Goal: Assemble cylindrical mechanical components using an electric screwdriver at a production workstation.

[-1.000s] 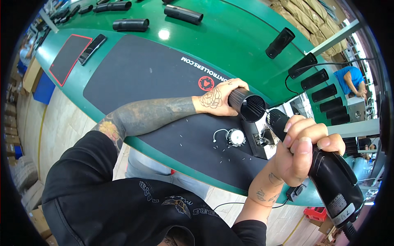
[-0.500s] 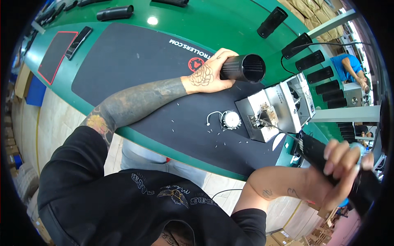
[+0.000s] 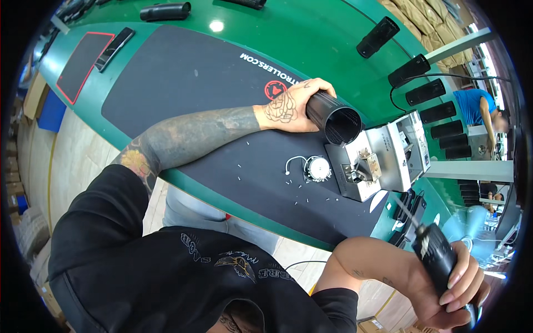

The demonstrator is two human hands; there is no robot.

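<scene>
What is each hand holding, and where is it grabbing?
The left hand grips the black perforated tube around its closed end. The right hand wraps around the body of a black power screwdriver.

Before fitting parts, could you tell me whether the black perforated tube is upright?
No, the black perforated tube lies on its side, open end showing.

A green table (image 3: 311, 44) carries a black mat (image 3: 183, 83) with a red-and-white mark at its one o'clock end. The black tube (image 3: 333, 117) shows a fine dotted, perforated pattern. At ten o'clock lies a dark pad (image 3: 83, 65) edged in red. The handheld tool (image 3: 441, 258) looks black, perhaps with pale flecks.
</scene>
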